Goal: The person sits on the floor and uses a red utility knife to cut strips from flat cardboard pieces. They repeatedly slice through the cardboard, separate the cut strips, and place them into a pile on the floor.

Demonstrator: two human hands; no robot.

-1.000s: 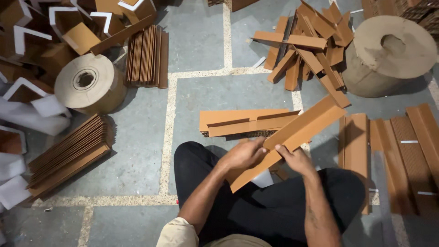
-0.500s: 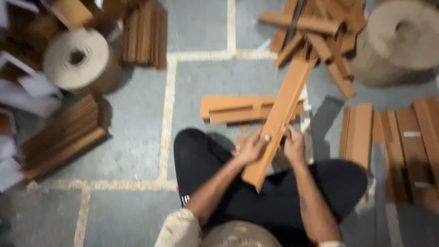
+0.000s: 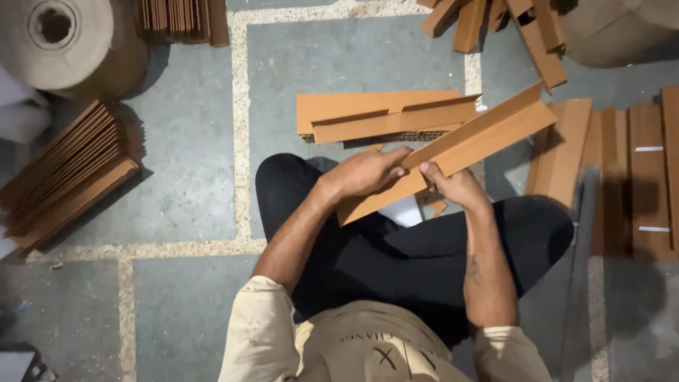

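A: Biggest first. Grey tiled floor [image 3: 184, 163], pale grout lines, everything spread on it within arm's reach of a seated person in black trousers.

B: Noted. Big brown paper roll [image 3: 60, 35] top left, lying with core hole up. Second roll [image 3: 622, 28] top right, mostly cropped.

A: Ribbed stack of cardboard strips [image 3: 64, 177] at left, leaning like a fanned pile. Flat stacks of strips [image 3: 636, 170] at right, side by side, some with white tape marks.

B: Loose heap of angled cardboard pieces [image 3: 502, 28] top centre-right, crossed at random. Neater pile of folded cardboard pieces [image 3: 382, 117] just ahead of the knees, probably sorted.

A: Held item: long L-shaped cardboard corner strip [image 3: 488, 131], slanted up to the right, above the lap, over the floor.

B: Left hand [image 3: 368, 173] wrapped over the strip's lower part, fingers on top, closed round it. Right hand [image 3: 456, 185] pinching the strip from below, thumb on the upper face, also closed on it. Both near the low end, likely to steady the fold line.
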